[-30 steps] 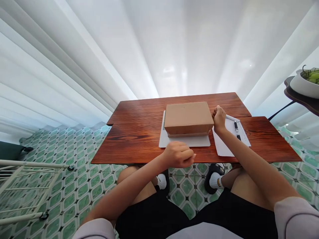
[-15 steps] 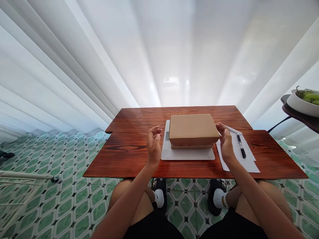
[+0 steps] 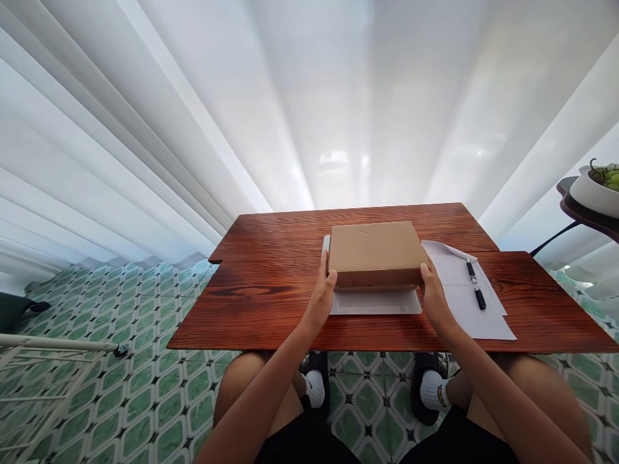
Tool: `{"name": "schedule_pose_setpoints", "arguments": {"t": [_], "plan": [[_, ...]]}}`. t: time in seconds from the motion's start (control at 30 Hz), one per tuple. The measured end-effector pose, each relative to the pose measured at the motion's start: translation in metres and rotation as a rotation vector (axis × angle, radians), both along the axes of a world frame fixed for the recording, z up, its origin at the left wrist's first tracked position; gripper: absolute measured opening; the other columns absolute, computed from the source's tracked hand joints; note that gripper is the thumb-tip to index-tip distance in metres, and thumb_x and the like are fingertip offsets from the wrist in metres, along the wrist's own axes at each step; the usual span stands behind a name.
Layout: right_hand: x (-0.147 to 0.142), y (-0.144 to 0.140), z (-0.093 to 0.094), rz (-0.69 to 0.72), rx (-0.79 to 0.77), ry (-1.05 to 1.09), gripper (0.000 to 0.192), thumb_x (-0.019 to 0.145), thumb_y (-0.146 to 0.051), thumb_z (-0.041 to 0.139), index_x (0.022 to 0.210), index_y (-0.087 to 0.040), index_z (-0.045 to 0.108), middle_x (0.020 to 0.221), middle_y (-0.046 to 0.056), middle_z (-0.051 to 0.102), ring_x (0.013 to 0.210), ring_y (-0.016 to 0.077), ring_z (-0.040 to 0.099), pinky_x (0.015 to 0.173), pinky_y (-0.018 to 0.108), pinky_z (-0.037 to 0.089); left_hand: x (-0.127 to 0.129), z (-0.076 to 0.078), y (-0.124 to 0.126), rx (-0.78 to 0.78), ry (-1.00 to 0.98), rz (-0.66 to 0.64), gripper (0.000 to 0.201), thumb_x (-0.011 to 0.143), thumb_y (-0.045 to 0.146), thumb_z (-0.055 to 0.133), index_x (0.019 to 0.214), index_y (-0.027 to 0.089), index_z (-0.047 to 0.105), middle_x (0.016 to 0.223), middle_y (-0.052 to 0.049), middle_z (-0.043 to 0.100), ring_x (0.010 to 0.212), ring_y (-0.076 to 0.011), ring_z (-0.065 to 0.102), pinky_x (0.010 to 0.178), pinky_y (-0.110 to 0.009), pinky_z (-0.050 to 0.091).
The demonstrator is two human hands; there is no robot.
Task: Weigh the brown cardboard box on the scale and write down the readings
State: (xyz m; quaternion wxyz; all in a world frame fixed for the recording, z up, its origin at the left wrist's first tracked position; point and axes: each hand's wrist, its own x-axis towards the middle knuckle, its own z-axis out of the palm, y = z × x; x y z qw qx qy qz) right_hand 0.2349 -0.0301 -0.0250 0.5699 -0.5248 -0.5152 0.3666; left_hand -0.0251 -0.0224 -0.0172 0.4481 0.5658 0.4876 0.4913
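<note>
box is mid-table, over the white slab; can't tell if it rests there or is just raised. left hand is on its left end, fingers spread to the box's depth, thumb by the near left corner. right hand has the right end, thumb at the near right corner, other fingers mostly hidden. cardboard looks stiff, smooth, maybe a bit slippery; weight likely modest, contents unseen. best hold: both short ends, low, palms flat, no crushing. paper with pen lies toward the table's right edge.
</note>
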Motion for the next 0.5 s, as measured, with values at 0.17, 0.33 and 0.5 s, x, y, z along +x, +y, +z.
{"name": "schedule_pose_setpoints", "arguments": {"t": [0.17,0.33,0.5], "plan": [[-0.0028,0.0003,0.0026,-0.036,-0.007,-0.039,0.068,0.104,-0.072,0.037,0.159,-0.033,0.045,0.165,0.001,0.039,0.158,0.0270,0.025,0.134,0.051,0.015,0.0053,0.0038,-0.0029,-0.027,0.071,0.004,0.082,0.100,0.076,0.035,0.167,0.032,0.017,0.174,0.000,0.014,0.162,-0.0245,0.013,0.134,-0.041,0.019],[-0.0031,-0.0001,0.0033,-0.049,0.017,-0.071,0.063,0.106,-0.067,0.035,0.157,-0.033,0.048,0.163,0.001,0.042,0.157,0.0263,0.027,0.133,0.051,0.016,0.0086,0.0003,-0.0005,0.024,0.064,0.040,0.083,0.099,0.078,0.034,0.165,0.030,0.023,0.174,-0.002,0.018,0.162,-0.0232,0.012,0.135,-0.041,0.012],[-0.0026,0.0016,0.0024,-0.051,0.054,-0.091,0.060,0.107,-0.062,0.034,0.158,-0.034,0.047,0.162,0.001,0.044,0.157,0.0255,0.029,0.133,0.050,0.018,0.0093,-0.0002,0.0002,0.032,0.052,0.038,0.080,0.099,0.078,0.034,0.163,0.029,0.028,0.173,-0.002,0.020,0.162,-0.0232,0.008,0.135,-0.041,0.011]]}}
